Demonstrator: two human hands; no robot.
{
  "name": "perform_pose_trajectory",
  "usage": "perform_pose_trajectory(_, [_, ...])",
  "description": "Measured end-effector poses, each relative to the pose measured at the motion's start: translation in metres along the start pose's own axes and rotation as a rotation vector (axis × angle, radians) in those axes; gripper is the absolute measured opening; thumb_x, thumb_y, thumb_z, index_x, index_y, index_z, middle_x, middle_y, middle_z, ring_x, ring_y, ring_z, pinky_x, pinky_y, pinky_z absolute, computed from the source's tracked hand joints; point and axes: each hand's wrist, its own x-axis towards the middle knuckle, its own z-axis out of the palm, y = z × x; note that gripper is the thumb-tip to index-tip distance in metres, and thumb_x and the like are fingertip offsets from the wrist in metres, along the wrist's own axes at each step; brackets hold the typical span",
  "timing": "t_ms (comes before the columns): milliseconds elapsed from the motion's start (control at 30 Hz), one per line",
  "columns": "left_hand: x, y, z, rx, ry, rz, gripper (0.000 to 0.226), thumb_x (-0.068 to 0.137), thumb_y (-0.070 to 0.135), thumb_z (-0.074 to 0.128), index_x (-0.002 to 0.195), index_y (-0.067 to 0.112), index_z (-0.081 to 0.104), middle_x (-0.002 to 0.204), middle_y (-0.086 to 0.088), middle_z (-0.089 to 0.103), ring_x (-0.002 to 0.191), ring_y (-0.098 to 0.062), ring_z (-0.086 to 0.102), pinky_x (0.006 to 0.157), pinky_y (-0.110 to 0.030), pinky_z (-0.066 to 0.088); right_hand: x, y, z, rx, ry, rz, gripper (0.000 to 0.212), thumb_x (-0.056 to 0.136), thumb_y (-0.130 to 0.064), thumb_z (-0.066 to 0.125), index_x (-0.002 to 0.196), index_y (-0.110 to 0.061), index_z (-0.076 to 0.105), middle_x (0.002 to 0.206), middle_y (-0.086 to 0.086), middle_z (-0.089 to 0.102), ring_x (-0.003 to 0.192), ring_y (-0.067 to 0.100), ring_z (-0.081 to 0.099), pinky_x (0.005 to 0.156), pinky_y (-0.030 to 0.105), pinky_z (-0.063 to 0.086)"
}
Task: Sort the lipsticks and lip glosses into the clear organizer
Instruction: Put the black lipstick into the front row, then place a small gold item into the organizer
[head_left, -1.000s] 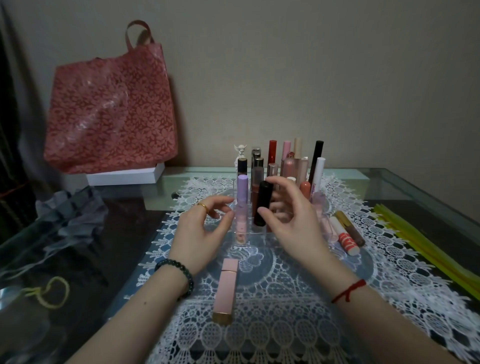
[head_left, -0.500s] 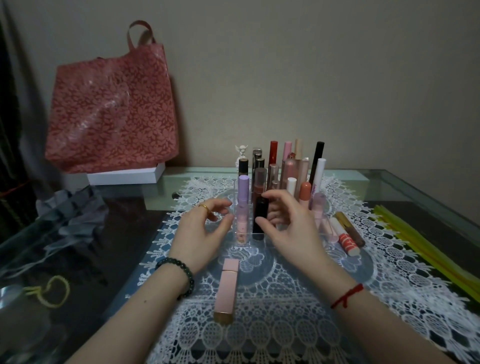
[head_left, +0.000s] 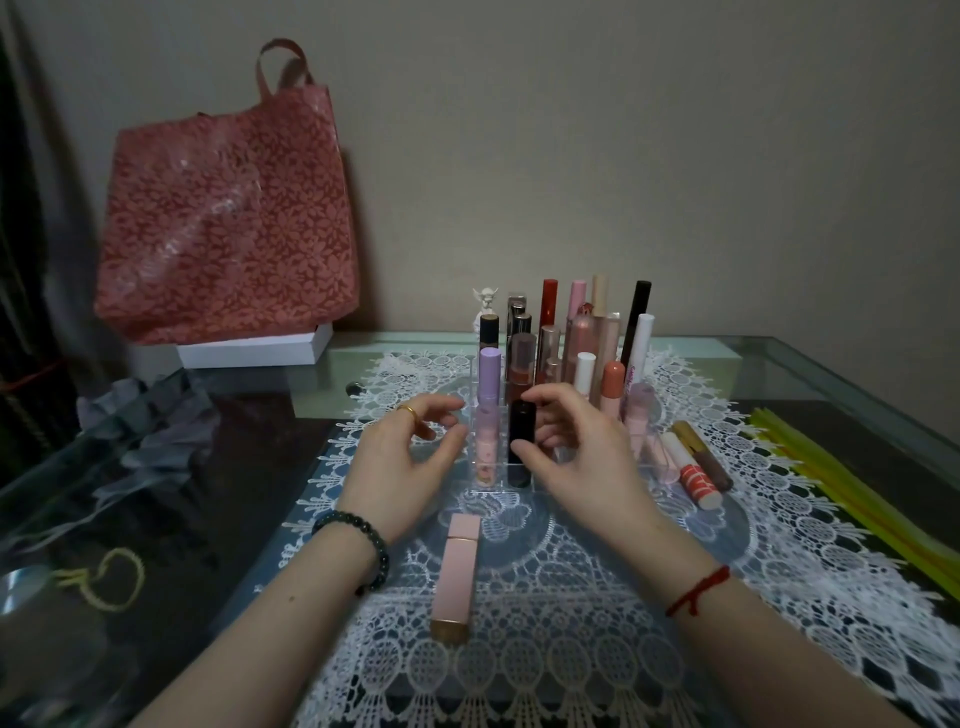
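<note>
A clear organizer stands on the white lace mat, packed with several upright lipsticks and glosses. My right hand pinches a black lipstick tube between thumb and forefinger; the tube stands upright in a front slot beside a lilac-capped pink gloss. My left hand hovers at the organizer's left side, fingers loosely curled, holding nothing. A pink square lipstick lies on the mat near me. To the organizer's right lie a white-and-red tube and a gold-and-brown tube.
A red patterned bag leans on the wall above a white box at the back left. Crumpled grey cloth and a yellow cord lie at the left. Yellow strips run along the glass table's right side.
My right hand has lowered the black tube from above the organizer down into a front slot. My left hand has stayed almost where it was.
</note>
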Motion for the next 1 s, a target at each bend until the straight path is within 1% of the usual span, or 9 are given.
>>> perform_pose_trajectory(233, [0.001,0.002,-0.008,0.000,0.004,0.000,0.008,0.082,0.023,0.060,0.087,0.029,0.062,0.075,0.014,0.062,0.074,0.002,0.055,0.068,-0.010,0.043,-0.002,-0.007,-0.009,-0.056,-0.010,-0.022,0.041,0.076,-0.014,0.069,0.109,-0.031,0.053,0.092,-0.017,0.056,0.085,-0.006,0.052,0.074,0.008,0.045])
perform_pose_trajectory(367, [0.002,0.007,-0.018,0.029,-0.115,0.064,0.007,0.082,0.023,0.061,0.078,0.027,0.065,0.073,0.015,0.064,0.074,0.003,0.056,0.068,-0.006,0.042,-0.003,-0.020,-0.017,-0.081,-0.008,-0.115,0.037,0.075,-0.018,0.067,0.106,-0.033,0.054,0.101,-0.021,0.056,0.095,-0.004,0.053,0.086,0.016,0.045])
perform_pose_trajectory(433, [0.002,0.008,-0.025,0.051,-0.226,0.105,0.007,0.082,0.025,0.061,0.079,0.028,0.067,0.076,0.015,0.066,0.075,0.004,0.058,0.071,-0.008,0.043,-0.008,-0.029,-0.021,-0.052,-0.125,-0.172,0.034,0.073,-0.025,0.064,0.097,-0.045,0.051,0.097,-0.027,0.055,0.095,-0.008,0.053,0.086,0.012,0.045])
perform_pose_trajectory(500, [0.002,0.008,-0.030,0.084,-0.350,0.124,0.008,0.082,0.027,0.061,0.085,0.026,0.069,0.080,0.015,0.068,0.076,0.004,0.059,0.075,-0.012,0.045,-0.013,-0.034,-0.021,-0.092,-0.315,-0.199,0.030,0.071,-0.032,0.062,0.089,-0.052,0.050,0.093,-0.028,0.056,0.095,-0.010,0.053,0.085,0.011,0.045])
perform_pose_trajectory(600, [0.003,0.006,-0.034,0.094,-0.537,0.098,0.013,0.084,0.023,0.060,0.092,0.024,0.070,0.086,0.013,0.069,0.082,0.002,0.061,0.082,-0.019,0.045,-0.020,-0.039,-0.016,-0.167,-0.548,-0.187,0.024,0.068,-0.040,0.069,0.086,-0.050,0.057,0.097,-0.028,0.056,0.095,-0.010,0.052,0.084,0.017,0.048])
perform_pose_trajectory(700, [0.001,0.006,-0.034,0.076,-0.671,0.085,0.012,0.085,0.018,0.059,0.089,0.022,0.070,0.085,0.011,0.070,0.082,0.001,0.062,0.081,-0.018,0.046,-0.025,-0.042,-0.013,-0.169,-0.692,-0.235,0.040,0.060,-0.048,0.075,0.096,-0.045,0.059,0.101,-0.028,0.053,0.095,-0.010,0.050,0.083,0.009,0.043])
perform_pose_trajectory(833, [-0.001,0.004,-0.033,0.102,-0.716,0.068,0.013,0.086,0.016,0.058,0.086,0.021,0.070,0.083,0.006,0.070,0.081,-0.005,0.062,0.081,-0.025,0.047,-0.031,-0.047,-0.008,-0.180,-0.817,-0.316,0.050,0.056,-0.050,0.077,0.103,-0.042,0.059,0.100,-0.027,0.049,0.098,-0.011,0.044,0.085,0.010,0.038])
perform_pose_trajectory(933, [0.000,0.003,-0.033,0.100,-0.715,0.049,0.014,0.086,0.014,0.056,0.089,0.016,0.070,0.088,0.000,0.071,0.087,-0.011,0.064,0.084,-0.030,0.048,-0.034,-0.049,-0.003,-0.235,-0.812,-0.407,0.045,0.060,-0.051,0.075,0.101,-0.040,0.060,0.095,-0.024,0.044,0.093,-0.009,0.040,0.079,0.010,0.033])
perform_pose_trajectory(1000, [0.000,0.003,-0.033,0.093,-0.720,0.048,0.014,0.086,0.012,0.056,0.087,0.014,0.070,0.087,-0.002,0.072,0.086,-0.012,0.064,0.084,-0.030,0.048,-0.035,-0.049,-0.002,-0.246,-0.788,-0.419,0.038,0.064,-0.048,0.073,0.099,-0.037,0.062,0.094,-0.022,0.045,0.092,-0.006,0.041,0.080,0.017,0.038])
